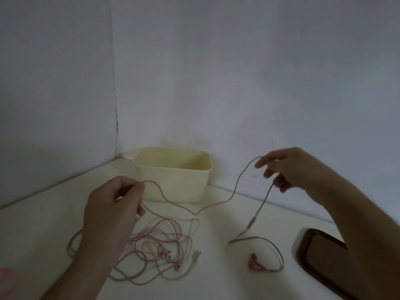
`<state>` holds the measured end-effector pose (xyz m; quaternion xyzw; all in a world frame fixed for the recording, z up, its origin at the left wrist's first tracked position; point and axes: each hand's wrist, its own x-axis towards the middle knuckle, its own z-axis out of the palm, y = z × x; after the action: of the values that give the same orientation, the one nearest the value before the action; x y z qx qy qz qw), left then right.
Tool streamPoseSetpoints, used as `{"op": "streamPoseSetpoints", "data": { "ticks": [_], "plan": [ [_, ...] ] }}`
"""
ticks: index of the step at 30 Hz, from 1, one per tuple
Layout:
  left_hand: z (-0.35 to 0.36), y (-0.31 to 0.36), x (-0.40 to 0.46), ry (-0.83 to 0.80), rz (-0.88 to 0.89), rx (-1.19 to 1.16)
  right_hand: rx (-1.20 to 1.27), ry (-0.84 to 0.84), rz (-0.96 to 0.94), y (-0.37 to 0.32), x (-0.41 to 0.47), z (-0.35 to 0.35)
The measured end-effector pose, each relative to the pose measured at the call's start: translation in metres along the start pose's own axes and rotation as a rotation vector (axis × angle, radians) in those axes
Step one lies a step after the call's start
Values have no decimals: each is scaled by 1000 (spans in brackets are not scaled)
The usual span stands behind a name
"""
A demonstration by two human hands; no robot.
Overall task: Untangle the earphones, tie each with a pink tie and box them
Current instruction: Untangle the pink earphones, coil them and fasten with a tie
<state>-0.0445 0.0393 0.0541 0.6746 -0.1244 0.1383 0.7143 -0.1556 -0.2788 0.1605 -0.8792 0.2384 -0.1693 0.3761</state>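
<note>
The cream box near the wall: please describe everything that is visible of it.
The box is a pale cream, rectangular container with rounded corners and a slightly flared rim; it looks like plastic. It has no lid and stands upright on the white table, in the corner by the walls. The part of its inside that shows holds nothing. A pink cable, held between the left hand and right hand, passes in front of it; contact cannot be judged.

Two bare hands were in view, the left hand [112, 204] and the right hand [287, 167], both pinching one pink earphone cable [195, 212]. Below the left grip lay one tangled heap of pink earphone cords [155, 252]; behind it stood one pale yellow plastic box [173, 180]. Below the right grip lay one dark brown wooden tray [320, 254].
</note>
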Motion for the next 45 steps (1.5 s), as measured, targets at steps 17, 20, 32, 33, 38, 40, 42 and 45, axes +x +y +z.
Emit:
{"op": "streamPoseSetpoints", "data": {
  "ticks": [17, 20, 32, 33, 38, 40, 42, 45],
  "plan": [
    [12, 22, -21, -198, 188, 92, -25, -367, -366, -53, -68, 83],
    [0, 18, -14, -80, 130, 96, 5, -224, -252, -34, -56, 59],
    [1, 1, -6, 51, 15, 69, 709, 537, -20, -13, -38, -28],
    [0, 0, -5, 56, 17, 70, 739, 557, -18, -17, -38, -32],
    [-2, -2, -2, 58, 17, 63, 836, 710, -17, -26, -33, -41],
    [0, -2, -3, 18, 22, 42, 707, 694, -25, -23, -27, -37],
    [3, -1, -6, -47, 58, 69, 325, 577, 27, -15, -23, -24],
    [11, 0, -14, -122, 130, 158, -224, 309, 74, -6, -32, 13]
  ]
}}
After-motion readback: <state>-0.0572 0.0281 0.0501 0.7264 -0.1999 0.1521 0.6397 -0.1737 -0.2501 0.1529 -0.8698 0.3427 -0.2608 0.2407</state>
